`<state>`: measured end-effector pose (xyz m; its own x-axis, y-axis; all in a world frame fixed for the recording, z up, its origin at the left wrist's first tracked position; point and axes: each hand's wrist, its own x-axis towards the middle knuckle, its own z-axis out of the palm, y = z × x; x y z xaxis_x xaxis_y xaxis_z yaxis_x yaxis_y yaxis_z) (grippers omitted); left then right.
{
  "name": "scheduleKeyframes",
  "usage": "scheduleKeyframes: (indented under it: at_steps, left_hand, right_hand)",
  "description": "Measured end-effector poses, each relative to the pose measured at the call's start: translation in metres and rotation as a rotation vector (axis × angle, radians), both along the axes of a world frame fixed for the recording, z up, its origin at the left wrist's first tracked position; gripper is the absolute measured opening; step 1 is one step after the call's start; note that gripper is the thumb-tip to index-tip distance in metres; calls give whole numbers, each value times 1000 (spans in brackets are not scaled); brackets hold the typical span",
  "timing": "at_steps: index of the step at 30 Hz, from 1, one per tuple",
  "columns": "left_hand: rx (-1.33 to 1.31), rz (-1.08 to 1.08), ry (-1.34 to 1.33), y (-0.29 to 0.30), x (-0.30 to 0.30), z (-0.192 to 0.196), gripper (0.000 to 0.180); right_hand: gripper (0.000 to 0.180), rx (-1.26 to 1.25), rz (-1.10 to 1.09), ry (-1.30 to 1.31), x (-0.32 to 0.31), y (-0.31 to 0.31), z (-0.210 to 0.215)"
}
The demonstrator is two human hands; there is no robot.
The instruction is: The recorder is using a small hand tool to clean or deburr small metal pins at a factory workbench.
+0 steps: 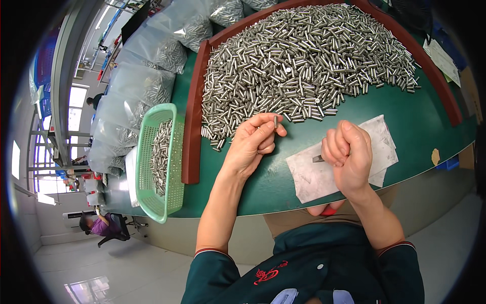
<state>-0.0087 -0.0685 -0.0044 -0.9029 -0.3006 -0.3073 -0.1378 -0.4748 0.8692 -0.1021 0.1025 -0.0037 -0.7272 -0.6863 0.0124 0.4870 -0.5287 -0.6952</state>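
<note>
Between the thumb and forefinger of my left hand (251, 142) a small shiny metal pin (276, 121) stands nearly upright. This hand is just off the near edge of a big heap of loose metal pins (304, 61). To the right, my right hand (349, 152) is closed in a fist over white sheets of paper (309, 183) marked with grey smudges. A flat, dark grey metal tip (317, 158) sticks out from its left side; the rest of that tool is hidden in the fingers.
Red-brown wooden rails (192, 137) border the heap on the green table (268, 190). A light green plastic basket (175, 190) holding pins stands left of the rail. Clear plastic bags (134, 88) of pins line the far left. Another person (104, 225) sits in the background.
</note>
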Motion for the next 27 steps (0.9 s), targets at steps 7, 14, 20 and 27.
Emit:
scheduleKeyframes:
  at_steps: [7,14,20,27]
  left_hand:
    - [117,14,-35,0,1,3,23]
    - [-78,-1,-52,4,1,4,17]
    - [-829,-228,-182,40,3,15,10]
    - [-1122,-278,-74,52,5,6,14]
  right_hand:
    - [35,6,-5,-14,1,0,1]
    - [36,13,-6,-6,1,1,1]
    - [36,18,-14,-20,0,1,0]
    - [38,-58,-30,13,0,3,-4]
